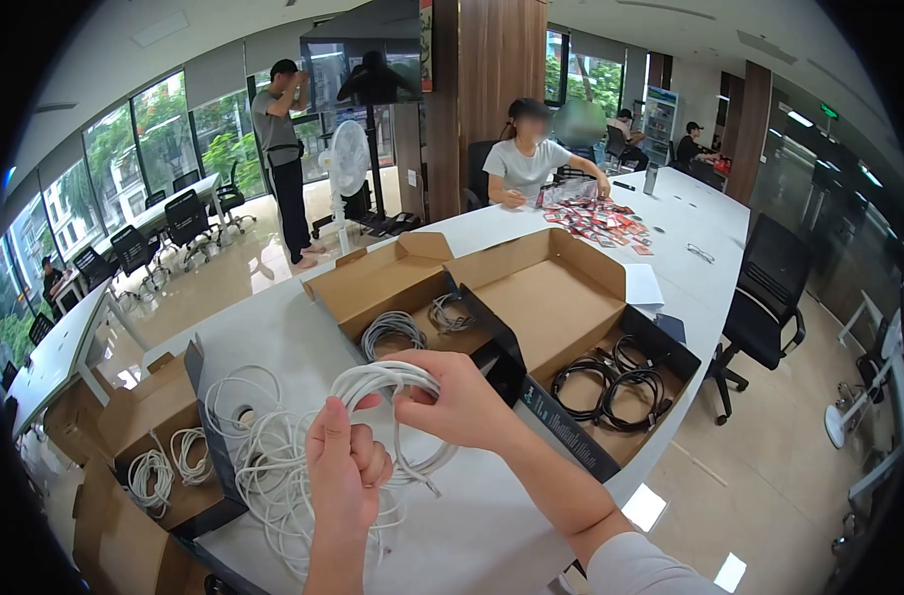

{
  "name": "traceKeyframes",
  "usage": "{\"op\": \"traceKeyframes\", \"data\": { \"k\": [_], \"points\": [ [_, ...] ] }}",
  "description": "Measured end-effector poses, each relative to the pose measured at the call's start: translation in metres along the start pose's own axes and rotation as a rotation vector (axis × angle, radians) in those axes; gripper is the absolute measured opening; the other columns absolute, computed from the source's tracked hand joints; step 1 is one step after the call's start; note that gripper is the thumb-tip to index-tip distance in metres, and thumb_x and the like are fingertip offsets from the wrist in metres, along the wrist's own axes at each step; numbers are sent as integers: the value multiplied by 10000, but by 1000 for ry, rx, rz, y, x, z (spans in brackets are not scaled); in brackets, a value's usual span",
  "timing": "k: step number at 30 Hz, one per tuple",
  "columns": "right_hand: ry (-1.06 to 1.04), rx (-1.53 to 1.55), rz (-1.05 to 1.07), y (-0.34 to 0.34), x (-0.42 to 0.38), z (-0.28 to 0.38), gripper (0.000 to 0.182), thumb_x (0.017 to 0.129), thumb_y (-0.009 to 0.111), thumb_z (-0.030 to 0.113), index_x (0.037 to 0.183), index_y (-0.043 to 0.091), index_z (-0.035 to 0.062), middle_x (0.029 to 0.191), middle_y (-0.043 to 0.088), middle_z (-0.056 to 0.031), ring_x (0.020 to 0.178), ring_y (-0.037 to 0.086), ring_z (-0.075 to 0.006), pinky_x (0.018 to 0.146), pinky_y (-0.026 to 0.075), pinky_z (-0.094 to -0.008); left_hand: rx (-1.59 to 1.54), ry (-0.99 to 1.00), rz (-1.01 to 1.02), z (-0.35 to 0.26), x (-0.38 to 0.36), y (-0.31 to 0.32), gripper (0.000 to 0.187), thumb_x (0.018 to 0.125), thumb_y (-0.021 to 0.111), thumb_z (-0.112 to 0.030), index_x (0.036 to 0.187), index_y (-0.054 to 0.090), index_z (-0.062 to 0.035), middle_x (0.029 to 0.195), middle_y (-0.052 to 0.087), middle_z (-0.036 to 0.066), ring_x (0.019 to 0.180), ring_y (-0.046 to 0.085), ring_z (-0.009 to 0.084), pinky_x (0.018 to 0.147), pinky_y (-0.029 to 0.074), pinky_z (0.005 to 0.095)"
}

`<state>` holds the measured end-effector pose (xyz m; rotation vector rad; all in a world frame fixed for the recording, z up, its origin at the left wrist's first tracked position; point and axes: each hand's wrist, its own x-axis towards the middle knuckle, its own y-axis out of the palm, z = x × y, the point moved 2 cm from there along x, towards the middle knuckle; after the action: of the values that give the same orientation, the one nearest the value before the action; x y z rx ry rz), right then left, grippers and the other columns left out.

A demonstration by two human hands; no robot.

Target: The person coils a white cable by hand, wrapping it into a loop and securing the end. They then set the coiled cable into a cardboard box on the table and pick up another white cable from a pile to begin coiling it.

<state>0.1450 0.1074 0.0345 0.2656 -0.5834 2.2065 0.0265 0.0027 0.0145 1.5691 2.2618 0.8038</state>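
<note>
A coiled white cable (372,377) is held up over the white table. My left hand (345,456) is closed round the left side of the coil, thumb upward. At the coil's upper right, my right hand (457,402) grips it with bent fingers. One cable end with a plug hangs below the coil. Loose white cables (273,466) lie in a tangled heap on the table, left of and partly behind my left hand.
Beyond my hands, an open box (392,322) holds grey coils; another box (546,307) holds black cables (610,387). At left, a box (189,496) contains white coils. A seated person (531,159) handles red packets (605,223) across the table (680,278). Another person stands behind.
</note>
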Motion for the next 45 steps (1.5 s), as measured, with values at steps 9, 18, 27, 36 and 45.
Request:
{"op": "traceKeyframes", "data": {
  "k": [9, 18, 27, 36, 45],
  "points": [
    [278, 206, 222, 1, 4, -3, 215, 829, 682, 147, 1015, 673, 40, 592, 545, 23, 498, 467, -39, 441, 349, -216, 86, 62, 15, -1, 1, -5, 410, 1010, 435, -392, 972, 612, -24, 456, 204, -77, 364, 150, 36, 367, 154, 237],
    [222, 501, 266, 6, 12, -23, 235, 901, 666, 235, 1003, 673, 23, 719, 661, -51, 620, 624, -102, 566, 488, -222, 36, 51, -27, 3, 5, -8, 395, 1003, 453, -397, 982, 605, -32, 463, 192, -78, 371, 151, 38, 377, 143, 241],
    [309, 598, 384, 5, 14, -37, 193, 916, 635, 210, 945, 624, 20, 716, 660, -66, 681, 654, -132, 647, 515, -259, -21, -67, -53, -2, 10, -10, 442, 991, 459, -434, 1010, 605, -16, 484, 171, -80, 383, 147, 41, 383, 148, 235],
    [400, 744, 362, 11, 17, -36, 169, 923, 626, 228, 906, 610, 61, 746, 679, -56, 706, 662, -134, 687, 507, -250, -57, -155, -38, -6, 19, -21, 467, 989, 453, -453, 1052, 602, -16, 494, 164, -83, 384, 151, 39, 387, 161, 231],
    [276, 632, 372, 10, 14, -24, 212, 868, 680, 199, 987, 589, 49, 919, 692, -119, 870, 660, -167, 862, 501, -299, -190, -212, -70, -9, 20, -24, 457, 975, 486, -450, 1047, 604, -15, 486, 171, -85, 380, 147, 33, 378, 172, 221]
  ]
}}
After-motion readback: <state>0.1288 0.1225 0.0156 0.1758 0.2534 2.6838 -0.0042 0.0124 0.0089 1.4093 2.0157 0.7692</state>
